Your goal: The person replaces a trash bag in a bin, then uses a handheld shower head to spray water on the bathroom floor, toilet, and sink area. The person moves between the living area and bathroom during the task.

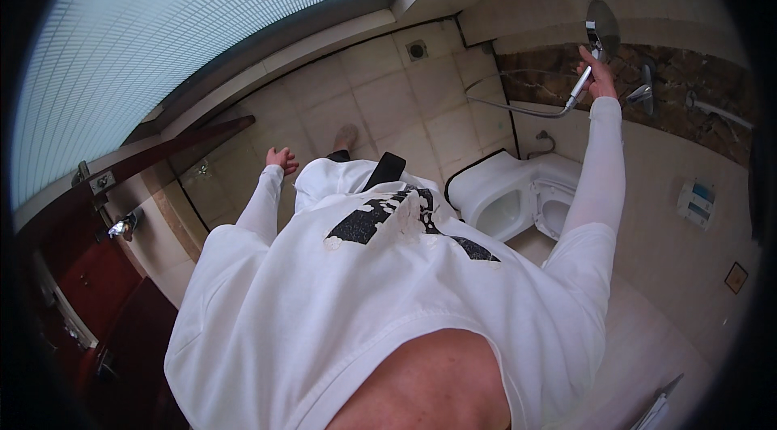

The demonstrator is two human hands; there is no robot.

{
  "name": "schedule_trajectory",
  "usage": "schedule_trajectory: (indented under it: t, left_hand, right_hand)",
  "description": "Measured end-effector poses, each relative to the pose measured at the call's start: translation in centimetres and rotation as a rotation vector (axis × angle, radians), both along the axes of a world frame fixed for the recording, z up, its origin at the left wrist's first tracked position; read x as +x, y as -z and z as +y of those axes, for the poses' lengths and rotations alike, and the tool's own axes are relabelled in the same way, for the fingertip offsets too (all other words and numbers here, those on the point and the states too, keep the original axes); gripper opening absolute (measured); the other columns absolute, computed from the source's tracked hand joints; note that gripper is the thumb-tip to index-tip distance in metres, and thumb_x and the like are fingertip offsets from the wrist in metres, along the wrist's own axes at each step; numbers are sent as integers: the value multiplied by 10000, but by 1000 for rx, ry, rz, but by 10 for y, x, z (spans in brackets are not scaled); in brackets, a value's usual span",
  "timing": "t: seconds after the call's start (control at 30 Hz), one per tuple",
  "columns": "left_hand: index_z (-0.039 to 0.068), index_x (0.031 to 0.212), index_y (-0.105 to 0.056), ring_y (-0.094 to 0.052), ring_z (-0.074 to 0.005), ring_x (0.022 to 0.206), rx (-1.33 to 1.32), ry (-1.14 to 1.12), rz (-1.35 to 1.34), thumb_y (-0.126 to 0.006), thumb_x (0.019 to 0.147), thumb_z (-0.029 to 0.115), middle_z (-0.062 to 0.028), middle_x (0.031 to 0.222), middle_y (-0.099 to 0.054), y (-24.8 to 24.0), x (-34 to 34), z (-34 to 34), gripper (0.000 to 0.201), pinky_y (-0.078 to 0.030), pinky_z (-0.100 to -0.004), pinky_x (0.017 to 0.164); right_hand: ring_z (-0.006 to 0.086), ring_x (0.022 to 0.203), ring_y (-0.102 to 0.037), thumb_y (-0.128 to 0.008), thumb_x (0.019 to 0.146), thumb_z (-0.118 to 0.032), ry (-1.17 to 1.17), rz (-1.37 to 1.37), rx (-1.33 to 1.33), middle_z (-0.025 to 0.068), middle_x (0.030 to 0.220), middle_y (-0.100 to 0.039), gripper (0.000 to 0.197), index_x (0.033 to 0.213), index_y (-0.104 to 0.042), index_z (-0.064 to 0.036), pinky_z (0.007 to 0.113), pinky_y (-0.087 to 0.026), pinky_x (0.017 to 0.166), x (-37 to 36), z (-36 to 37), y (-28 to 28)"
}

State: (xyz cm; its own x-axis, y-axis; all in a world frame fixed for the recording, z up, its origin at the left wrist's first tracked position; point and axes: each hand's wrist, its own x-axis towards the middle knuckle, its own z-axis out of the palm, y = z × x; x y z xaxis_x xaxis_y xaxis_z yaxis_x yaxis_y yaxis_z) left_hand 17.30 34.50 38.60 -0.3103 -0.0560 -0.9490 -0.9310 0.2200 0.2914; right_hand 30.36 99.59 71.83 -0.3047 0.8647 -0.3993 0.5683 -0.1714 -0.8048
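My right hand [597, 77] is reached out to the far right, its fingers round the handle of a chrome hand shower [580, 87]. The round shower head tops the handle, near the wall. From the handle's lower end a metal hose [526, 111] curves away to the left. Low on the left, my left hand [282, 160] hangs beside my body, its fingers loosely bent and apart, with nothing in it. Behind the right hand, a chrome mixer tap [642, 92] is fixed to a brown stone band on the wall.
A white toilet [508, 202] with its lid raised stands right of my body. A floor drain [417, 50] sits in the tiles ahead. At left is a dark red wooden door [89, 272] with a metal knob [123, 227]; a slatted window [210, 17] spans the upper left.
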Motion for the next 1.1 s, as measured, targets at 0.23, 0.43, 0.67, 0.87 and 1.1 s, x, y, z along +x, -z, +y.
schedule_trajectory:
  t: [0.23,0.43,0.67,0.87,1.1]
  left_hand:
    - [77,960,-381,-509,-333,601,73,-59,-92,-342,815,327,-109,957,-487,7,-8,-3,292,-403,-366,453]
    - [70,907,-405,-473,-322,591,90,-20,-110,-299,815,367,-102,951,-469,10,-13,1,328,-380,-362,466]
    - [134,1267,8,-568,-339,619,74,81,-15,-493,754,162,-181,1003,-499,-4,-17,4,717,-471,-367,471]
    - [127,1253,-80,-569,-364,651,32,36,14,-479,766,177,-156,963,-511,-4,-5,0,632,-472,-384,483]
    - [121,1229,-127,-564,-355,616,88,-27,-83,-467,772,176,-143,933,-512,12,4,-20,572,-463,-385,459]
  right_hand:
    - [118,448,-484,-756,571,-267,136,77,14,14,571,-496,351,722,-483,-107,248,-415,379,46,14,19]
    - [139,429,-497,-747,584,-287,270,72,-80,11,523,-503,341,696,-466,-128,283,-377,322,81,14,42]
    - [129,443,-500,-751,572,-297,196,63,-110,5,567,-508,361,711,-468,-122,253,-390,335,74,-12,42]
    - [132,449,-497,-753,574,-248,163,90,-164,14,553,-505,347,745,-486,-107,249,-406,360,66,-9,37]
    - [116,434,-483,-742,590,-286,76,76,-156,3,534,-491,335,679,-464,-123,230,-373,357,44,-9,30]
